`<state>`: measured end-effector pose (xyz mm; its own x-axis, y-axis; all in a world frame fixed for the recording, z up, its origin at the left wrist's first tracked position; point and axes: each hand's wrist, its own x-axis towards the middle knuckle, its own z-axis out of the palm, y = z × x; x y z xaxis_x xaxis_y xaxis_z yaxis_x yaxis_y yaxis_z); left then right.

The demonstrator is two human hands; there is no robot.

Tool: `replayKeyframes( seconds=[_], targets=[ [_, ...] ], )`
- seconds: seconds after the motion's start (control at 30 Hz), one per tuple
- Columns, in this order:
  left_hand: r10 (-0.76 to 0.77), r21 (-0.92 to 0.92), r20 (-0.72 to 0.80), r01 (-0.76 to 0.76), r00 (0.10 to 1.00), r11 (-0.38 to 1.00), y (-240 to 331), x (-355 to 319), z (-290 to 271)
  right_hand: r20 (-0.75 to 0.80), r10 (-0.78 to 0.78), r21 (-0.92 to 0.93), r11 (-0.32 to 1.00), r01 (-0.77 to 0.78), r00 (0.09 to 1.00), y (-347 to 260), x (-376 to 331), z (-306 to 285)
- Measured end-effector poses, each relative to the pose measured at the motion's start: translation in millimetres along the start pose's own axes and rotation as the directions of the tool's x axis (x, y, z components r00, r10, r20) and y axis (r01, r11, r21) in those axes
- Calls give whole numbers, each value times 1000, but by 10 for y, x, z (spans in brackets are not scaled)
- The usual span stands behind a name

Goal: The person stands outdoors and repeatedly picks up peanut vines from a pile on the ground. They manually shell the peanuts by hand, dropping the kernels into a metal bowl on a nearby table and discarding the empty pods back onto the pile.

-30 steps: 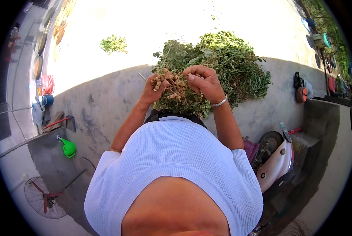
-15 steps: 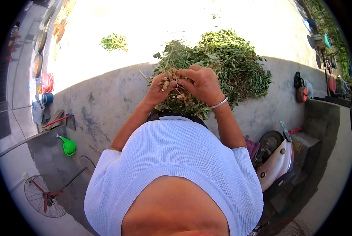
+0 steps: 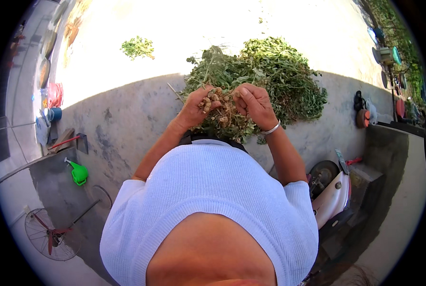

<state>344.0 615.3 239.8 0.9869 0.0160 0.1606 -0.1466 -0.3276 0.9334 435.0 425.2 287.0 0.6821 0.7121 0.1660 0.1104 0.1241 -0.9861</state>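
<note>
My left hand (image 3: 194,107) is closed around a clutch of peanuts (image 3: 208,100), their tan pods showing past the fingers. A short way to the right, my right hand (image 3: 254,102), with a silvery bangle (image 3: 271,127) at the wrist, is pinched shut. Whatever sits between its fingertips is too small to name. Thin brown roots (image 3: 228,113) hang in the gap between both hands. Beneath and beyond them lies a big heap of green peanut plants (image 3: 289,88), reaching back toward my lap.
A small bunch of greenery (image 3: 137,47) lies on the sunlit concrete. To the left are a green watering can (image 3: 79,174), a pedestal fan (image 3: 53,235) and a blue bucket (image 3: 55,114). A scooter (image 3: 331,198) stands at the right, with a reddish round object (image 3: 363,118) farther off.
My right hand has drawn away to the right from the peanuts, and its fingers have curled in. My left hand keeps its hold in nearly the same place.
</note>
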Motion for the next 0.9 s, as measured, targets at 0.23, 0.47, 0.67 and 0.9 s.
replayKeyframes(
  seconds=[0.23,0.47,0.67,0.9],
  targets=[
    [149,69,11,-150,989,986,75,85,33,-141,182,580,811,-68,973,-73,-11,-149],
    [196,86,39,-199,980,976,142,163,57,114,-84,-275,955,113,990,-91,75,-1],
    [88,55,-2,-88,996,995,128,193,54,-133,-163,-435,896,91,978,-15,131,134],
    [-200,-44,-239,195,950,980,-172,296,187,-421,-383,-640,768,30,822,389,363,369]
  ],
)
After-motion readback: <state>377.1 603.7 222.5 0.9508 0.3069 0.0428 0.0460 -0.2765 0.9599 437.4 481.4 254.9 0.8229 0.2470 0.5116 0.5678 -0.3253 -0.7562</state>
